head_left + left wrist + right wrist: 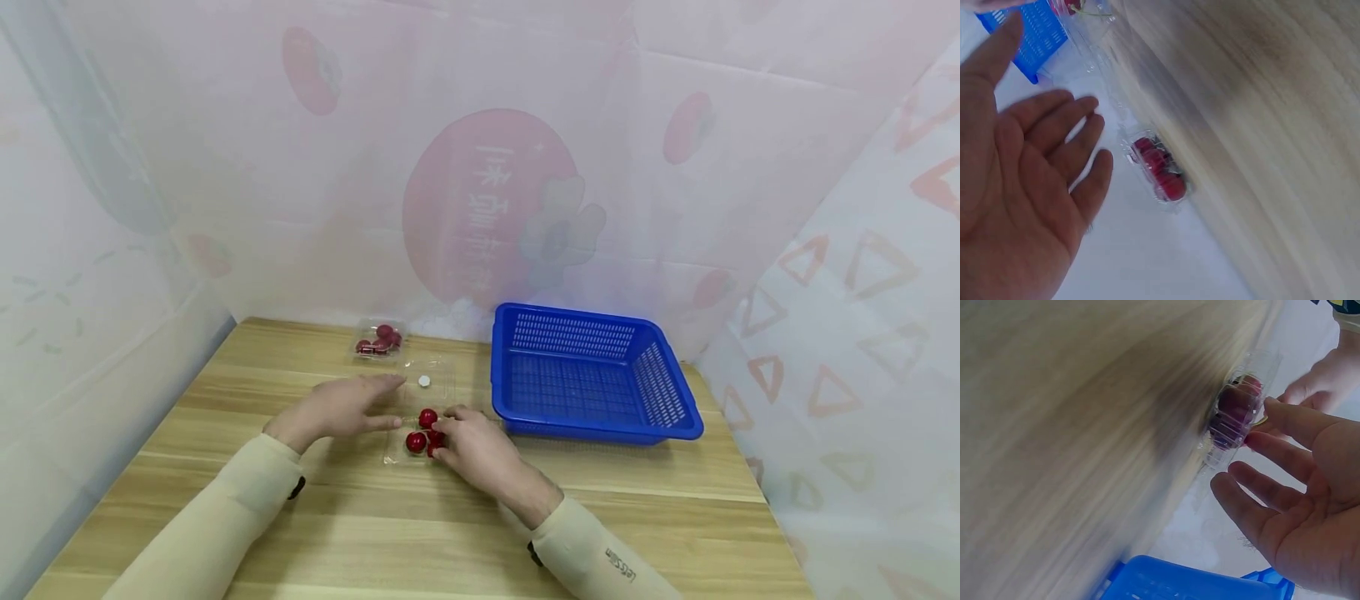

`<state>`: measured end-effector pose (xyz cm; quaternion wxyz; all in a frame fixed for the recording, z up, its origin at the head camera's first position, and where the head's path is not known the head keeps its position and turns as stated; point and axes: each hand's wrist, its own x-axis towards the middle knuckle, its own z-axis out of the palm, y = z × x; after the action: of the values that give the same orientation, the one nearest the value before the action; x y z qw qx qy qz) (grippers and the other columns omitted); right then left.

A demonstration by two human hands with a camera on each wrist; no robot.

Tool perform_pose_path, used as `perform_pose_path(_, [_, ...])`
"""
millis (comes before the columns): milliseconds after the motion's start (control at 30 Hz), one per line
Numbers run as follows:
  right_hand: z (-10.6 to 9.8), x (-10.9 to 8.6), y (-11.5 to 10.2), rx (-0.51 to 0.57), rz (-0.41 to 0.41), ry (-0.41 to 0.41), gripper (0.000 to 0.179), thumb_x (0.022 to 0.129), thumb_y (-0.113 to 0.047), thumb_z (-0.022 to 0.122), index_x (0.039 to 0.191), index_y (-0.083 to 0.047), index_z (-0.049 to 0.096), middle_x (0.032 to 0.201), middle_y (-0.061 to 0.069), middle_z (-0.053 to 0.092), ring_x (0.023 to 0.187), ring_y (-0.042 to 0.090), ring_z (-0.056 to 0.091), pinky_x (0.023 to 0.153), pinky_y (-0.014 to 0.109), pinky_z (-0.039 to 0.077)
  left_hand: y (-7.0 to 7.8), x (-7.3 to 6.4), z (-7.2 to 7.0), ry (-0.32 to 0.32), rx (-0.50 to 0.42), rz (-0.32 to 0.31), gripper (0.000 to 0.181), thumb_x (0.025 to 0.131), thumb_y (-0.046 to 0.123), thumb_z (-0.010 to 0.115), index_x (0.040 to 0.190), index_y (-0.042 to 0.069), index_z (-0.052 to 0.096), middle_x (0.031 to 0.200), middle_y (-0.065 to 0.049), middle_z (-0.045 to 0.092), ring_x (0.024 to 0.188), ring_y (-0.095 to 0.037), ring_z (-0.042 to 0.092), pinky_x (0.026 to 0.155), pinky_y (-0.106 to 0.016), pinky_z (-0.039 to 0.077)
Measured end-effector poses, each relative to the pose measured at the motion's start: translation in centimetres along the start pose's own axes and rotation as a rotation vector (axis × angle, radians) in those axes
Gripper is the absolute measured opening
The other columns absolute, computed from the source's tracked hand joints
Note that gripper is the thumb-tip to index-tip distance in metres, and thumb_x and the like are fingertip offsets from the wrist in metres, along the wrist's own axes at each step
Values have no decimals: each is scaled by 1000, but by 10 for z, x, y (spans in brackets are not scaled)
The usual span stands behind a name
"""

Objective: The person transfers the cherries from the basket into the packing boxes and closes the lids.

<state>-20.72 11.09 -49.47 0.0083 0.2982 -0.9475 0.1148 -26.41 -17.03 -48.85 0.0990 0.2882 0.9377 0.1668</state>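
A clear plastic clamshell box (395, 457) lies with its lid (442, 392) folded back; a small white round label is on the lid. Glossy red cherries (416, 442) sit in its base, and a thin stem shows in the right wrist view. My right hand (480, 450) reaches in from the right, its thumb and index fingertips at the cherries (1238, 403), the other fingers loosely extended beside the box. Nothing is in my left hand (341, 408), held at the left of the box, palm inward, fingers spread and fingertips near the lid's left edge.
A second clear box (378, 340) holding several red cherries stands at the table's back edge. To the right sits a blue perforated plastic basket (600, 433). Wood-grain table (420, 542) extends toward me; printed sheets hang behind and at both sides.
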Motion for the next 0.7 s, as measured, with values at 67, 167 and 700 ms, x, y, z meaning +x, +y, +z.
perform_pose_path(67, [1, -1, 1, -3, 2, -4, 36, 107, -29, 90, 139, -12, 86, 146, 11, 81, 131, 29, 80, 114, 43, 69, -4, 3, -1, 29, -50, -38, 82, 116, 48, 73, 176, -2, 47, 176, -30, 56, 158, -55, 61, 133, -75, 50])
perform_pose_path(167, [3, -3, 3, 3, 13, 3, 37, 106, -28, 90, 140, -12, 85, 148, 14, 80, 134, 31, 80, 116, 44, 68, -13, 10, 0, 58, -148, -99, 79, 120, 42, 67, 177, -6, 42, 175, -35, 54, 157, -59, 60, 134, -76, 47])
perform_pose_path(700, [1, -7, 8, 14, 11, -14, 51, 107, -38, 90, 148, -9, 80, 154, 16, 78, 139, 33, 79, 120, 48, 68, -16, 21, -2, 25, -452, -119, 75, 126, 39, 52, 181, -7, 32, 176, -35, 53, 162, -56, 57, 138, -73, 45])
